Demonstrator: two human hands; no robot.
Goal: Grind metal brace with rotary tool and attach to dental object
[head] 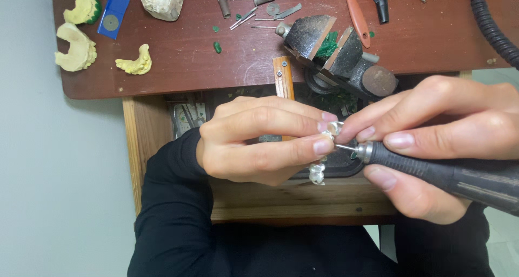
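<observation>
The left hand [259,142] pinches a small silvery metal casting [331,129]; the right hand [432,142] grips a black rotary handpiece [443,174]; its bur is best kept light and braced.

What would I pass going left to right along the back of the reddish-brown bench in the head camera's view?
Pale yellow plaster jaw casts → blue flat card with a grey disc → white rough lump of plaster → small brown-handled metal tools → dark metal bench vise → black ribbed hose.
</observation>
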